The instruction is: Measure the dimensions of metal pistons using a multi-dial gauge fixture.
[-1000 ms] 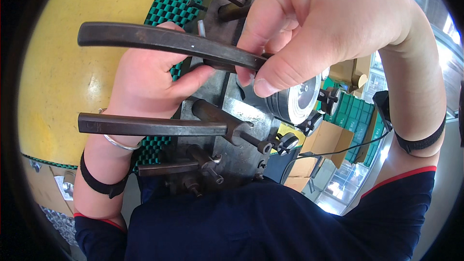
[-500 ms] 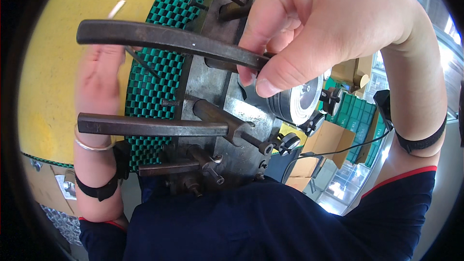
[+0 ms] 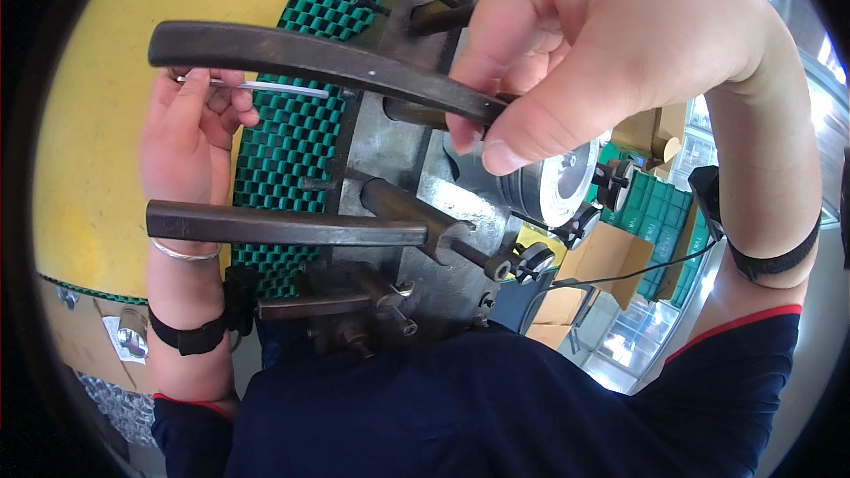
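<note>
My left hand (image 3: 190, 137) is closed on a thin pale rod (image 3: 288, 88), whose free end points right over a green woven mat (image 3: 288, 142). Above and partly in front of that hand runs a long dark metal lever (image 3: 301, 57). My right hand (image 3: 602, 62) pinches at the lever's right end, thumb and fingers together; what lies between the fingertips is hidden. Under the right hand is a round grey metal piece (image 3: 549, 186) on the steel fixture (image 3: 381, 155). Nearer me, a second dark lever (image 3: 283, 223) sticks out left from its clamp.
A smaller clamp lever (image 3: 314, 306) stands close to my body. Several dial gauges (image 3: 534, 261) line the fixture's right side. A yellow surface (image 3: 97, 142) spreads at left. Beyond at right are green crates (image 3: 660, 230), cardboard boxes (image 3: 611, 243) and a black cable (image 3: 637, 276).
My left hand has turned the rod from steeply slanted to nearly level, pointing right. My right hand keeps its pinch. The whole view has shifted slightly.
</note>
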The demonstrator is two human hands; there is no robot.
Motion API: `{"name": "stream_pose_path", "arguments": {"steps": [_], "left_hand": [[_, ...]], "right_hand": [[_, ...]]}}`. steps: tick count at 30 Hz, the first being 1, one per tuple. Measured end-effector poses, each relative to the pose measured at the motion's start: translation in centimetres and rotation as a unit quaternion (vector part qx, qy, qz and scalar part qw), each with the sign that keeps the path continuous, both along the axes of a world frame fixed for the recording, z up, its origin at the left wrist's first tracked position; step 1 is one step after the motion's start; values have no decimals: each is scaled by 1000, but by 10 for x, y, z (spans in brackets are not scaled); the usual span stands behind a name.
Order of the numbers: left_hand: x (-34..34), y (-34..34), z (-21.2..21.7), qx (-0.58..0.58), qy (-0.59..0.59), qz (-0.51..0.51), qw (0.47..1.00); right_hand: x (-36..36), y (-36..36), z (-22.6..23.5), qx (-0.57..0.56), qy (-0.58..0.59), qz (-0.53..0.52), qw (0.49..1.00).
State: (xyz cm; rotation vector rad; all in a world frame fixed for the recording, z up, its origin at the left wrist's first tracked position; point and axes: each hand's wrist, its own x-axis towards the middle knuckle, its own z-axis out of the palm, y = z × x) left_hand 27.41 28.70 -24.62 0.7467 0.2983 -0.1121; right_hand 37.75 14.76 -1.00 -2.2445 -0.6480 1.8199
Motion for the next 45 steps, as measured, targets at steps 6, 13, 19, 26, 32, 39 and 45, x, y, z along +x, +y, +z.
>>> {"name": "stream_pose_path", "arguments": {"steps": [6,13,19,26,32,39,45], "left_hand": [[1,-7,3,-8,-41,9,999],[3,-12,3,-33,-80,12,996],[0,-17,6,119,-116,64,984],[-5,7,15,225,-194,34,954],[-5,-7,33,-225,21,61,972],[9,-1,-15,-426,-126,-48,895],[13,0,-26,-440,-165,-73,880]], "right_hand": [[-5,11,-3,10,1,6,1000],[5,-16,19,8,-2,11,1000],[5,-15,16,4,0,16,1000],[9,-17,18,4,-2,24,1000],[9,-15,17,1,-5,26,1000],[5,-8,17,-4,-7,34,999],[-41,-39,9,34,-399,-146,905]]}}
